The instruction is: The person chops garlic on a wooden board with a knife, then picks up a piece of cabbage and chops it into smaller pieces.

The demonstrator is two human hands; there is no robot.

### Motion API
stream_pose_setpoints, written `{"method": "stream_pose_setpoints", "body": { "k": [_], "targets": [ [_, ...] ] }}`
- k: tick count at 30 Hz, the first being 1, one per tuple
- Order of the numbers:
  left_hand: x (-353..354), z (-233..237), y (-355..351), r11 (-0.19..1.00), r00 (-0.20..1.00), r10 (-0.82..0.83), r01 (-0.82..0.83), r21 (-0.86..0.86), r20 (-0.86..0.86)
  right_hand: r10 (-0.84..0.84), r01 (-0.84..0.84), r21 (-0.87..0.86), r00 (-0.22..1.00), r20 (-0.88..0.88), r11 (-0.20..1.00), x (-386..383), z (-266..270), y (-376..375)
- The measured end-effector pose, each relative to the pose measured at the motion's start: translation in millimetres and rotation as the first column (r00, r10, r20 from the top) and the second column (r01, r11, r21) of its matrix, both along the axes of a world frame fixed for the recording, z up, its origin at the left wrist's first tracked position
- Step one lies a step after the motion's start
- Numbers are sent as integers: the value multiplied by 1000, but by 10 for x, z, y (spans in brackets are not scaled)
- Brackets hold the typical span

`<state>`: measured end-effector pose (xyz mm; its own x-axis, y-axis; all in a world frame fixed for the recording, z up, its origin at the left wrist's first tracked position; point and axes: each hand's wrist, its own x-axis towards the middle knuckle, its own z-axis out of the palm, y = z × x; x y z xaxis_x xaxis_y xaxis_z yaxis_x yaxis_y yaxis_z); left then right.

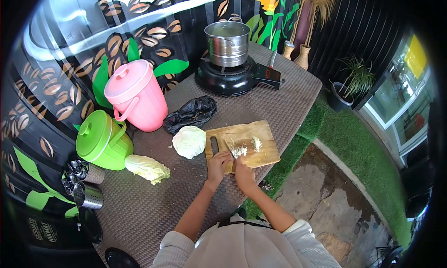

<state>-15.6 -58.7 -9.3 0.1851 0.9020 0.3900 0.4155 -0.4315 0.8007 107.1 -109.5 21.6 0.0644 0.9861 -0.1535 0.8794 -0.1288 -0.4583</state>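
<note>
A wooden cutting board (263,130) lies on the brown woven table (153,207). My right hand (243,171) grips a knife (230,146) whose blade slants across the board. My left hand (219,163) is curled at the board's near edge, its fingers against a small cabbage piece (239,151) beside the blade. Another little heap of shredded cabbage (256,143) lies further right on the board. A black handle-like object (214,145) rests on the board's left side. A cabbage half (189,141) sits just left of the board.
A cabbage wedge (147,168), green lidded bucket (101,140), pink lidded jug (135,96) and black plastic bag (191,113) are at the left. A steel pot (227,43) stands on a black stove (228,79) at the back. Steel cups (87,195) stand near left. Grass and paving lie right.
</note>
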Motion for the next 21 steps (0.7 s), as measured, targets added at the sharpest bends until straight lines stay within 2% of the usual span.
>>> {"method": "stream_pose_setpoints", "body": {
  "k": [2,4,5,7,10,12,13,15,18,21],
  "targets": [
    [11,20,-16,1000,1000,1,-1,-16,14,20,-20,27,1000,15,999,57,48,132],
    [11,111,-65,999,1000,11,-10,-34,25,124,-122,46,991,-51,991,157,95,254],
    [24,156,-90,997,998,44,-41,-61,47,125,-122,47,991,-51,991,203,113,279],
    [26,123,-89,994,994,78,-71,-87,72,168,-170,-59,985,-47,984,268,228,283],
    [12,13,-45,998,999,28,-27,-65,30,122,-123,-38,992,-28,992,173,363,52],
    [14,4,-30,998,998,39,-37,41,-48,68,-67,-6,998,9,998,51,215,-47],
    [7,-6,-22,998,998,42,-40,39,-50,10,-11,31,999,43,999,10,108,-76],
    [-14,-17,-17,997,998,11,-6,81,-60,-1,-2,60,999,51,998,-32,-32,-35],
    [1,-22,-18,999,1000,14,-14,35,-15,-16,15,45,1000,26,999,-32,2,85],
    [8,-27,-44,1000,999,19,-18,-19,33,42,-43,-16,998,-46,999,107,183,168]
  ]
}}
